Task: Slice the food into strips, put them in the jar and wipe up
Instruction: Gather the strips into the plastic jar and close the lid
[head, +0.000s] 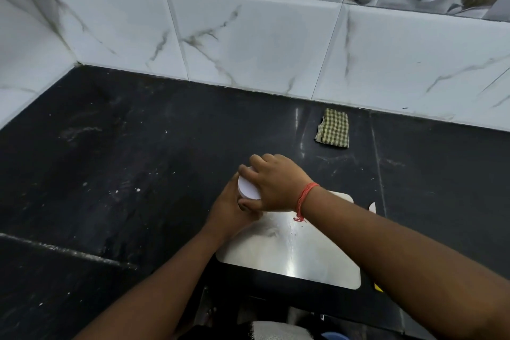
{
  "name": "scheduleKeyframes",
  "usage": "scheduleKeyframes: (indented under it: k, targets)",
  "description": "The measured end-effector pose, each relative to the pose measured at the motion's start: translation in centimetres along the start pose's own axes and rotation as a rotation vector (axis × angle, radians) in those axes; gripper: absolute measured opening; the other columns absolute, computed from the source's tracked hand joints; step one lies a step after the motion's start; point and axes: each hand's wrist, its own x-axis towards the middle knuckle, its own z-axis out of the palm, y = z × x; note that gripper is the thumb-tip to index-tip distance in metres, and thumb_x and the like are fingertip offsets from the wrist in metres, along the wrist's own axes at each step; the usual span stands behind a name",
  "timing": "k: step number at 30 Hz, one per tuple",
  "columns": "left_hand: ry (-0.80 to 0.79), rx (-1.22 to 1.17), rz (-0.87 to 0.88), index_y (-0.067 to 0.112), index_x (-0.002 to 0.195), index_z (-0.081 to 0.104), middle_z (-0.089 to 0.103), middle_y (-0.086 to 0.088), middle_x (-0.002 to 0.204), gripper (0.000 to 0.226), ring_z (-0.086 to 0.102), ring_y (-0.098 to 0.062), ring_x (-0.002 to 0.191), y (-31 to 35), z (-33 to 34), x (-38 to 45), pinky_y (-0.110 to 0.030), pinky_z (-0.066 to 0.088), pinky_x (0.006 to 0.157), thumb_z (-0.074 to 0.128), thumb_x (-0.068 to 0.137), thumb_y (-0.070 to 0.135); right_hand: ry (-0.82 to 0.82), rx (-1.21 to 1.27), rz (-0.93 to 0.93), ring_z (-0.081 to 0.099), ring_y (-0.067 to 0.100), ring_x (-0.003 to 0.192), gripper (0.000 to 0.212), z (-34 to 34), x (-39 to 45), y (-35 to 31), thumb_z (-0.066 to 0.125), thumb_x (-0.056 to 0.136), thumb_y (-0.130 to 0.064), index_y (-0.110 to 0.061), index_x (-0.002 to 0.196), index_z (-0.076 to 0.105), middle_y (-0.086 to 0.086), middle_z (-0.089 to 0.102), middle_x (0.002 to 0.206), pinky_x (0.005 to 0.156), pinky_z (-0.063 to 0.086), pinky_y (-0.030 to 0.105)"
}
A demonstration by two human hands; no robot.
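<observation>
Here the jar (239, 208) is steadied by the gripping left hand (230, 208) while its white lid (248, 188), clasped by the right hand (276, 183), is best turned squarely above the table (124, 174).

Black stone counter (116, 163) fills the frame's lower two thirds, dusted with pale specks at left centre. Folded green-checked cloth (333, 130) lies right of centre near the tiled wall; steel cutting board (289, 254) sits lower centre, at the counter's front edge
</observation>
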Motion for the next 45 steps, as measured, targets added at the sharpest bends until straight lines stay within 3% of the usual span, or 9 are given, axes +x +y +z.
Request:
scheduleKeyframes:
  k: [4, 9, 15, 18, 22, 31, 36, 42, 45]
  targets:
    - [-0.030, 0.055, 0.052, 0.023, 0.152, 0.033, 0.048, 0.006, 0.147, 0.087, 0.050, -0.009, 0.133, 0.0, 0.2, 0.3, -0.037, 0.045, 0.110, 0.080, 0.078, 0.035, 0.059, 0.025, 0.130, 0.054, 0.024, 0.073, 0.073, 0.4, -0.4, -1.1, 0.032, 0.085, -0.075, -0.021, 0.129, 0.050, 0.008, 0.060, 0.104, 0.062, 0.046, 0.030]
    - [-0.013, -0.045, -0.063, 0.040, 0.146, 0.036, 0.049, 0.030, 0.128, 0.102, 0.052, 0.010, 0.116, -1.2, -0.4, 0.0, -0.013, 0.046, 0.099, 0.093, 0.066, 0.015, 0.099, 0.082, 0.296, 0.053, 0.024, 0.072, 0.069, 0.5, -0.5, -2.7, 0.031, 0.086, -0.073, -0.019, 0.122, 0.054, 0.008, 0.060, 0.101, 0.063, 0.044, 0.032]
    - [-0.043, 0.018, 0.100, 0.016, 0.154, 0.027, 0.040, 0.003, 0.151, 0.091, 0.043, -0.010, 0.136, 0.9, 0.2, 0.0, -0.027, 0.038, 0.115, 0.082, 0.082, 0.028, 0.105, 0.283, 0.438, 0.055, 0.023, 0.100, 0.087, 0.5, -1.4, -3.3, 0.036, 0.081, -0.082, -0.017, 0.138, 0.043, 0.005, 0.055, 0.123, 0.085, 0.052, 0.035]
    - [-0.061, -0.145, 0.040, 0.026, 0.155, 0.022, 0.041, 0.011, 0.152, 0.107, 0.045, -0.003, 0.136, 0.3, 0.0, -0.7, -0.024, 0.041, 0.110, 0.087, 0.071, 0.036, 0.098, 0.503, 0.554, 0.046, 0.021, 0.115, 0.102, 0.4, -2.5, -3.4, 0.051, 0.071, -0.083, -0.019, 0.148, 0.027, 0.001, 0.045, 0.134, 0.099, 0.046, 0.036]
    - [-0.079, -0.285, -0.033, 0.026, 0.158, 0.015, 0.043, 0.013, 0.149, 0.115, 0.048, 0.007, 0.131, -1.0, -0.3, -1.3, -0.014, 0.045, 0.098, 0.089, 0.072, 0.005, 0.142, 0.978, 0.747, 0.039, 0.012, 0.128, 0.107, 1.8, -4.5, -3.9, 0.077, 0.063, -0.064, -0.023, 0.147, 0.025, -0.005, 0.037, 0.140, 0.107, 0.041, 0.033]
    - [-0.039, -0.290, 0.034, 0.033, 0.146, 0.043, 0.055, 0.011, 0.142, 0.088, 0.055, -0.010, 0.130, -0.7, -0.9, 0.8, -0.035, 0.051, 0.103, 0.088, 0.074, 0.015, 0.179, 1.292, 0.739, 0.044, 0.003, 0.123, 0.074, 3.2, -4.1, -3.3, 0.075, 0.078, -0.026, -0.028, 0.143, 0.039, -0.007, 0.045, 0.134, 0.106, 0.043, 0.031]
    - [-0.021, -0.267, 0.065, 0.032, 0.146, 0.044, 0.058, 0.011, 0.139, 0.086, 0.056, -0.006, 0.127, 0.6, -1.6, 4.4, -0.032, 0.052, 0.103, 0.085, 0.075, 0.005, 0.224, 1.306, 0.766, 0.047, 0.006, 0.125, 0.070, 2.8, -1.8, -0.8, 0.074, 0.080, -0.025, -0.027, 0.141, 0.041, -0.007, 0.048, 0.137, 0.104, 0.043, 0.024]
    - [0.015, -0.114, 0.065, 0.028, 0.152, 0.038, 0.043, 0.006, 0.142, 0.096, 0.050, -0.009, 0.128, 1.6, -2.2, 9.9, -0.026, 0.045, 0.103, 0.090, 0.071, 0.019, 0.249, 1.409, 0.849, 0.053, 0.010, 0.120, 0.067, 3.0, 1.4, 2.8, 0.071, 0.081, -0.012, -0.026, 0.139, 0.042, -0.006, 0.056, 0.130, 0.099, 0.048, 0.026]
    - [0.028, -0.105, 0.065, 0.026, 0.151, 0.040, 0.042, 0.004, 0.140, 0.094, 0.051, -0.010, 0.124, 2.0, -2.3, 12.6, -0.022, 0.047, 0.099, 0.090, 0.072, 0.017, 0.253, 1.393, 0.873, 0.053, 0.009, 0.118, 0.066, 3.0, 3.4, 4.7, 0.070, 0.081, -0.010, -0.025, 0.139, 0.043, -0.007, 0.057, 0.127, 0.090, 0.044, 0.014]
